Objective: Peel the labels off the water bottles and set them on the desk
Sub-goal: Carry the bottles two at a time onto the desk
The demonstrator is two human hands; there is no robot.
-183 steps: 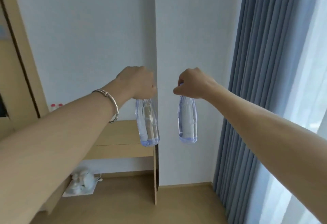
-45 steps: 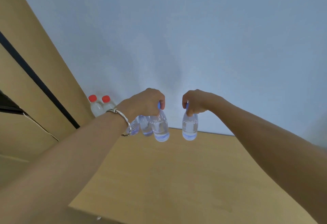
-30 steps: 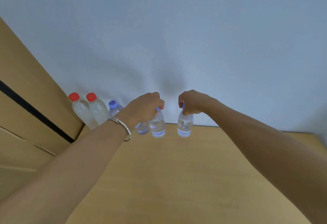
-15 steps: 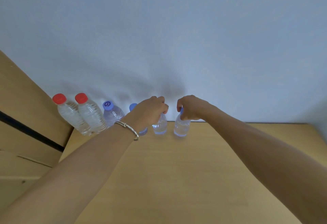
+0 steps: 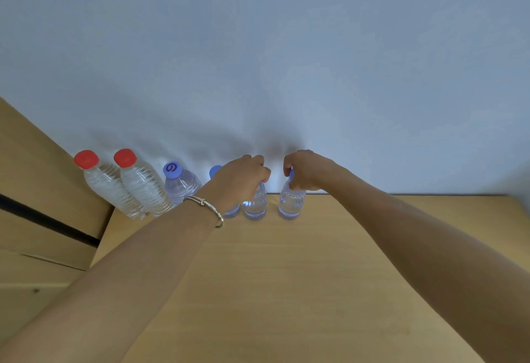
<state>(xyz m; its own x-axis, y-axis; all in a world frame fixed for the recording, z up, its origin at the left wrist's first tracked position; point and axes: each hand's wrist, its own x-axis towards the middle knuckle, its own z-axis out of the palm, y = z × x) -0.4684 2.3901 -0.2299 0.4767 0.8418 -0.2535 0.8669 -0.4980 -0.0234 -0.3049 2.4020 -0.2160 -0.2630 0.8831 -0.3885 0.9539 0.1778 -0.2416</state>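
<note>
Two clear bare water bottles stand upright at the back of the wooden desk (image 5: 286, 271), close to the wall. My left hand (image 5: 243, 179) grips the top of the left bottle (image 5: 256, 205), hiding its cap. My right hand (image 5: 308, 170) grips the blue cap of the right bottle (image 5: 291, 203). Both bottle bases appear to rest on the desk, a small gap apart.
Left of my hands a row of bottles lines the wall: two red-capped bottles (image 5: 107, 187) (image 5: 143, 187), a blue-capped bottle (image 5: 180, 182) and another blue-capped one (image 5: 215, 171) half hidden behind my left wrist. A wooden cabinet side (image 5: 37, 190) bounds the desk's left.
Both hands have carried the two bottles from mid-air down to the desk's back edge. Over the last half second they settled lower beside the row.
</note>
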